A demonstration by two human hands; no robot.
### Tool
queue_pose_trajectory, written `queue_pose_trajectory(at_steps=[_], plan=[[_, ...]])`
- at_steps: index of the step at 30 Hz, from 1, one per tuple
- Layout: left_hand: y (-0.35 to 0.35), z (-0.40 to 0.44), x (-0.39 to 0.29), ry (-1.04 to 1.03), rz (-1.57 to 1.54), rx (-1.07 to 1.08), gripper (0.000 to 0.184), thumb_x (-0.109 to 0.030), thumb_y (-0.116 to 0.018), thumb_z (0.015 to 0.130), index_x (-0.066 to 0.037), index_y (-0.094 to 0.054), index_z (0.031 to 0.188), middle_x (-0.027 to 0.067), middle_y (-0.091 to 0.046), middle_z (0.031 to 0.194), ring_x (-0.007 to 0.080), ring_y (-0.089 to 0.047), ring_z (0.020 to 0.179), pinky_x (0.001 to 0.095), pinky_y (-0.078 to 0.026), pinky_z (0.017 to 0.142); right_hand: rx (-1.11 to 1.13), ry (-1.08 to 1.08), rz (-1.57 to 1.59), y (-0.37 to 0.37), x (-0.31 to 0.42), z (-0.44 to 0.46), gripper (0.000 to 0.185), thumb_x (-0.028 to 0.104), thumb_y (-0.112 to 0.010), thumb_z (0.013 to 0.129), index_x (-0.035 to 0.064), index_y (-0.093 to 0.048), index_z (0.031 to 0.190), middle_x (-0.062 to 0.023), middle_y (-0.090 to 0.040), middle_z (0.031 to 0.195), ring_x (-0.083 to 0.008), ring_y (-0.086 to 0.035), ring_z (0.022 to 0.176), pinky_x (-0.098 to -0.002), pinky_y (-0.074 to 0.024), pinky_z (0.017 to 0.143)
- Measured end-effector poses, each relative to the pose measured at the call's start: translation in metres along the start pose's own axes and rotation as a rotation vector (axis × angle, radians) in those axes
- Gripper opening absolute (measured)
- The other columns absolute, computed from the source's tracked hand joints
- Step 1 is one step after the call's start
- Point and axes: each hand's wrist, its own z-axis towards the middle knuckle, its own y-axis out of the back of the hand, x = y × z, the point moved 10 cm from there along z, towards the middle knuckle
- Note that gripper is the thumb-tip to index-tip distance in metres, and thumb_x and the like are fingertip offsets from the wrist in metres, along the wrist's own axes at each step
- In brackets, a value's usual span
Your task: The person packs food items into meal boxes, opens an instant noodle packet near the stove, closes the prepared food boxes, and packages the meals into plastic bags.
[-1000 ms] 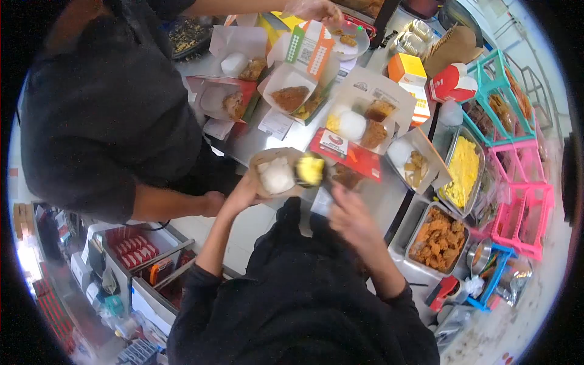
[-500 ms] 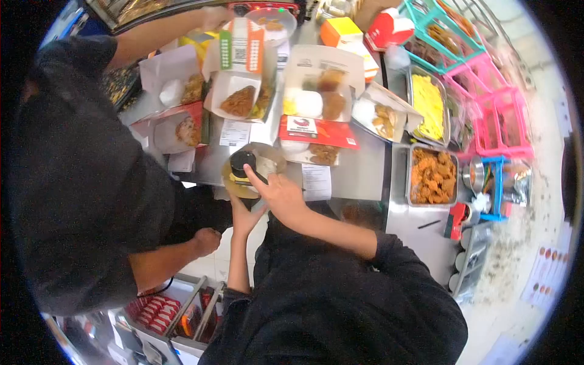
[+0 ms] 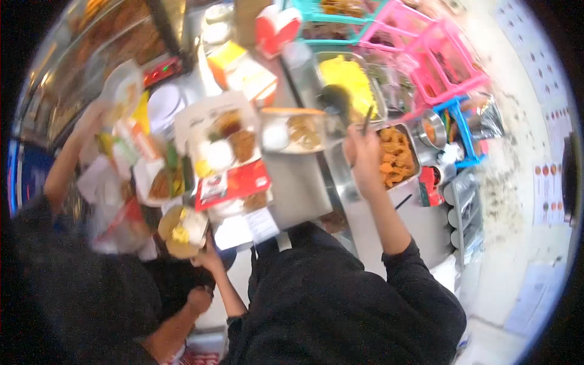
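Note:
My left hand (image 3: 210, 257) holds a round brown paper bowl (image 3: 176, 246) with white rice and some yellow egg in it. The fingers of my right hand (image 3: 363, 152) are closed round the handle of a black ladle (image 3: 334, 100). The ladle's blurred head is at the left edge of a metal tray of yellow egg (image 3: 344, 72). Just below my right hand's side lies a tray of fried chicken pieces (image 3: 398, 159). An open box with rice and chicken (image 3: 243, 146) stands between my two hands.
A co-worker in dark clothes (image 3: 79, 292) stands at the left, one arm reaching over boxes. Teal (image 3: 340, 30) and pink baskets (image 3: 447, 61) line the back. A blue rack (image 3: 465, 131) and a metal bowl (image 3: 433, 129) are at the right.
The view has swung right. My right hand has moved from the bowl to the egg tray with the ladle. Egg now shows in the bowl. The co-worker's reaching arm has shifted.

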Motion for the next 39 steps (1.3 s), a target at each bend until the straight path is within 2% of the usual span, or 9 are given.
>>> queue_pose_trajectory(at_steps=[3, 8, 10, 15, 22, 27, 33, 38, 39], plan=[[-0.008, -0.014, 0.021, -0.026, 0.218, 0.037, 0.054, -0.022, -0.068, 0.071, 0.005, -0.047, 0.112, 0.0225, -0.047, 0.118, 0.0335, -0.043, 0.108, 0.0464, -0.026, 0.095, -0.244, 0.181, -0.682, 0.105, -0.019, 0.091, 0.043, 0.024, -0.053, 0.082, -0.0021, -0.049, 0.116, -0.0212, -0.06, 0.1, -0.0306, -0.058, 0.094, -0.0358, -0.0432, 0.081], [0.064, -0.036, -0.072, -0.185, -0.241, -0.271, 0.073, -0.03, -0.051, 0.077, 0.007, -0.02, 0.132, 0.0235, -0.023, 0.135, 0.032, -0.023, 0.126, 0.0436, -0.013, 0.106, 0.049, 0.058, -1.368, 0.1, -0.076, 0.142, 0.048, 0.045, -0.049, 0.078, 0.0183, -0.052, 0.117, -0.0179, -0.059, 0.092, -0.0339, -0.057, 0.089, -0.0434, -0.0457, 0.075], [0.087, -0.038, -0.152, -0.27, -0.213, -0.357, 0.081, -0.052, -0.05, 0.08, 0.006, -0.023, 0.13, 0.0204, -0.026, 0.134, 0.0303, -0.027, 0.124, 0.0421, -0.017, 0.104, -0.119, 0.226, -1.22, 0.122, -0.05, 0.16, 0.048, 0.044, -0.054, 0.075, 0.0114, -0.056, 0.11, -0.0191, -0.055, 0.095, -0.0331, -0.056, 0.092, -0.0438, -0.0456, 0.074], [0.051, -0.023, -0.239, -0.474, -0.163, -0.472, 0.057, -0.031, -0.052, 0.083, 0.003, -0.033, 0.124, 0.0152, -0.035, 0.125, 0.0295, -0.041, 0.109, 0.0414, -0.025, 0.098, -0.463, 0.284, -1.038, 0.222, -0.04, 0.272, 0.036, 0.032, -0.062, 0.072, 0.0042, -0.06, 0.095, -0.0165, -0.057, 0.089, -0.0336, -0.057, 0.086, -0.0422, -0.0458, 0.071], [-0.127, -0.102, -0.574, -0.759, -0.852, 0.654, 0.024, -0.004, -0.047, 0.08, -0.001, -0.043, 0.103, 0.0186, -0.039, 0.116, 0.0298, -0.034, 0.118, 0.041, -0.028, 0.098, -0.479, 0.171, -0.894, 0.258, -0.048, 0.298, 0.022, 0.024, -0.061, 0.074, 0.0044, -0.064, 0.084, -0.0126, -0.059, 0.084, -0.0311, -0.057, 0.078, -0.041, -0.0449, 0.067], [-0.261, -0.179, -0.651, 0.165, -1.199, 1.56, 0.039, -0.025, -0.048, 0.087, 0.0, -0.044, 0.118, 0.0136, -0.048, 0.12, 0.0234, -0.048, 0.11, 0.034, -0.038, 0.092, 0.013, 0.516, -0.558, 0.214, 0.043, 0.234, 0.014, 0.014, -0.064, 0.069, 0.0097, -0.066, 0.082, -0.006, -0.059, 0.078, -0.0253, -0.057, 0.07, -0.031, -0.0451, 0.064], [-0.275, -0.169, -0.595, 0.384, -0.767, 1.546, 0.038, -0.026, -0.047, 0.089, 0.0, -0.045, 0.116, 0.0131, -0.055, 0.11, 0.0216, -0.053, 0.103, 0.0239, -0.049, 0.071, 0.514, 0.663, -0.295, 0.145, 0.053, 0.242, 0.018, 0.0, -0.063, 0.064, 0.0039, -0.064, 0.081, -0.0063, -0.06, 0.084, -0.0199, -0.059, 0.077, -0.0279, -0.0463, 0.069], [-0.199, -0.119, -0.588, -0.621, -0.697, 1.338, 0.03, -0.021, -0.041, 0.091, 0.002, -0.06, 0.097, 0.012, -0.059, 0.1, 0.0194, -0.058, 0.088, 0.0285, -0.048, 0.077, -0.148, 0.792, -0.894, 0.11, 0.05, 0.434, 0.017, 0.007, -0.05, 0.074, 0.0036, -0.059, 0.088, -0.0157, -0.06, 0.082, -0.0337, -0.058, 0.077, -0.0415, -0.0472, 0.068], [-0.189, -0.108, -0.569, -0.457, -0.722, 1.285, 0.03, -0.02, -0.042, 0.091, 0.003, -0.061, 0.094, 0.0126, -0.059, 0.098, 0.0197, -0.058, 0.085, 0.0282, -0.048, 0.077, -0.096, 0.648, -1.026, 0.092, 0.045, 0.475, 0.018, 0.01, -0.051, 0.074, 0.0041, -0.058, 0.09, -0.0164, -0.06, 0.081, -0.0336, -0.059, 0.077, -0.0425, -0.0476, 0.067]])
